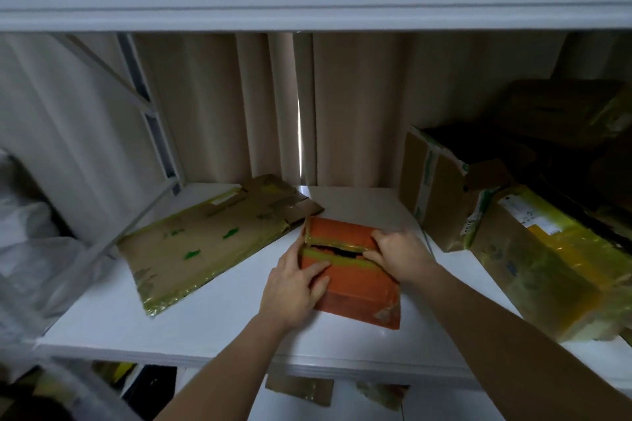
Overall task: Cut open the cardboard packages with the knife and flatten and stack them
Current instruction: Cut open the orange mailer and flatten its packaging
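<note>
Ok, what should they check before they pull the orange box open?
1. Orange box lies flat on the white shelf: ok.
2. Left hand presses the near flap to steady it: ok.
3. Right hand has fingers curled at the seam: ok.
4. Seam split: a dark gap shows in the middle; the ends, cannot tell.
5. Room beside it: flattened cardboard lies close on the left, taped box stands apart on the right: ok.
6. What is inside: cannot tell, too dark.

The left arm (219, 369) and right arm (513, 335) are showing bare, elbow to wrist. The left hand (292, 287) and right hand (400, 255) are going bare too.
</note>
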